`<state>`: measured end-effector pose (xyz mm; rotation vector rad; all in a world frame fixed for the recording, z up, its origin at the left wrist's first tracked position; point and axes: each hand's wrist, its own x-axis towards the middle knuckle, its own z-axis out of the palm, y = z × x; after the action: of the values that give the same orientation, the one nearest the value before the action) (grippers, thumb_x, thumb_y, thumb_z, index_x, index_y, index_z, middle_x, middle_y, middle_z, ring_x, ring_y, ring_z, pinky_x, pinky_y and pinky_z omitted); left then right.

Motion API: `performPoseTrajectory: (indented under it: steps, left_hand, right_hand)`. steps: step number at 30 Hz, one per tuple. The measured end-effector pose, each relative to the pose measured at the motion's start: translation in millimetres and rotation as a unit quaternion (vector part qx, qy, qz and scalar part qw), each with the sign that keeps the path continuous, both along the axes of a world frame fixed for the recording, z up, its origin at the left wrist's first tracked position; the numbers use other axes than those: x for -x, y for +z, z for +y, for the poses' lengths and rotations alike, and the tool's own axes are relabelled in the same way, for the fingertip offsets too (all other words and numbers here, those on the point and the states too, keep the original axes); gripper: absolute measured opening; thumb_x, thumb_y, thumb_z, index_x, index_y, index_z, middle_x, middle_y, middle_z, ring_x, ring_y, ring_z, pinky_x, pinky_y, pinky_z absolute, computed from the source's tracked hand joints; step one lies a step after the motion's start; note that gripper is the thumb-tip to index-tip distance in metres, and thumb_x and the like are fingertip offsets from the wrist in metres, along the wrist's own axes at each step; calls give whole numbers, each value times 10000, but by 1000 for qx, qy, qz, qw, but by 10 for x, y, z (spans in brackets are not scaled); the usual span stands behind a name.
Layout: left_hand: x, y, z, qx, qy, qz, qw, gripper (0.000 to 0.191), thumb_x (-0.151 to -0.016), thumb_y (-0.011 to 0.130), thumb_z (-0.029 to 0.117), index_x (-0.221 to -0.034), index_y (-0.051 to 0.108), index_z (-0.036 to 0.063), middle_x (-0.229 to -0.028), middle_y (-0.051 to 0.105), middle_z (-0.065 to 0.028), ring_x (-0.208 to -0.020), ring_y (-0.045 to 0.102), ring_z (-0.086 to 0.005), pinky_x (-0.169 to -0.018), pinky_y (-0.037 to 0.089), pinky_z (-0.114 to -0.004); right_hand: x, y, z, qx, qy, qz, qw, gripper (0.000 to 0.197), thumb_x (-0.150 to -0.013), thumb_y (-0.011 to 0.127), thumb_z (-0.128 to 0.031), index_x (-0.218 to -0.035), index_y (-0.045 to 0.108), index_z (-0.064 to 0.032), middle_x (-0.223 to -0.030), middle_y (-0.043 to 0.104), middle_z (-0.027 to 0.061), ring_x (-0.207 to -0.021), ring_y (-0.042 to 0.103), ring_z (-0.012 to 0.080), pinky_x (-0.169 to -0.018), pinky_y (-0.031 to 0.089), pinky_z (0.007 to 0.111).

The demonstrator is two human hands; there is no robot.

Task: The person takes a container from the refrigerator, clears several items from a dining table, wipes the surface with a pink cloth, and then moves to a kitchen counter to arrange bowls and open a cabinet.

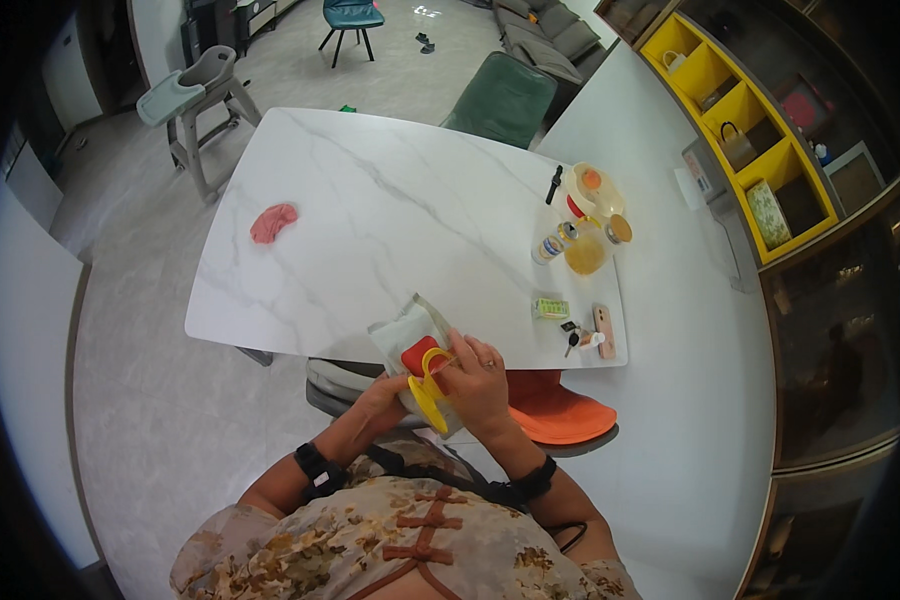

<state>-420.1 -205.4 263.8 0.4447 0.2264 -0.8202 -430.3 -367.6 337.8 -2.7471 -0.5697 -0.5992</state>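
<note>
A pale soft pack (396,334), which looks like a wet-wipes pack, is held up over the table's near edge. Its yellow flip lid (429,405) stands open, and a red patch shows on its front. My left hand (385,401) grips the pack from its left side. On the other side, my right hand (478,379) has its fingers at the yellow-rimmed opening; whether they pinch a sheet inside is hidden. The white marble-patterned table (330,262) lies under and beyond the pack.
A crumpled pink cloth (274,223) lies at the table's left. Along the right are a can (549,250), a glass jug (585,253), a bowl (607,196), a small green pack (551,308), keys (572,341) and a phone (604,330). An orange chair seat (562,412) stands close by.
</note>
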Motion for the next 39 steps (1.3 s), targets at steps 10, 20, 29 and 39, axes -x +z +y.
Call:
performPoseTrajectory:
  steps: [10,20,29,39]
  left_hand:
    - [54,-138,-14,-37,0,-8,999,396,-832,586,120,-1208,472,69,-1141,564,-62,-1008,566,-210,-912,442,-374]
    - [55,-150,21,-68,-5,2,998,386,-809,588,93,-1180,485,65,-1103,578,-53,-979,577,-204,-879,460,-363]
    - [76,-365,-34,-113,-24,-2,993,382,-794,591,96,-1162,494,62,-1079,581,-53,-948,580,-190,-850,467,-339]
    - [59,-207,-72,-110,-24,-6,994,314,-819,577,136,-1117,533,48,-1021,608,-54,-895,604,-181,-797,491,-325]
  right_hand:
    - [14,-319,-6,89,19,53,994,193,-791,550,-186,-910,597,-42,-1324,442,117,-1268,360,277,-1043,248,469]
    - [39,-320,-67,90,12,62,994,198,-797,543,-181,-955,592,-72,-1379,380,89,-1291,327,278,-1041,251,478]
    - [135,-365,-13,80,12,56,995,115,-772,570,-165,-811,625,-73,-1289,496,74,-1271,373,250,-1025,269,460]
    - [80,-483,-172,-89,36,136,986,138,-746,612,-185,-828,579,-79,-1334,446,117,-1290,332,313,-1034,244,466]
